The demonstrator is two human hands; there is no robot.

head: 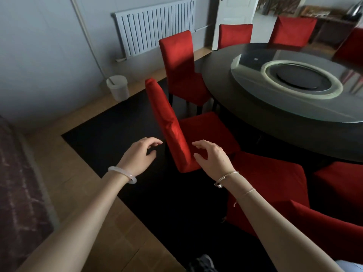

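Red chair (pixel 170 124) stood between the left hand (pixel 137 154) and right hand (pixel 212 156), both loosely open, gripping nothing.

Matt red cloth cover on chair (pixel 170 122), glossy dark table (pixel 225 75), glass turntable (pixel 245 75), wood-look floor (pixel 78 154)

Red chair (pixel 169 122), black table (pixel 225 75)

Dark round table (pixel 218 75) bore a glass turntable (pixel 249 85), white radiator (pixel 157 26) hung on the wall, white bin (pixel 117 89) stood nearby.
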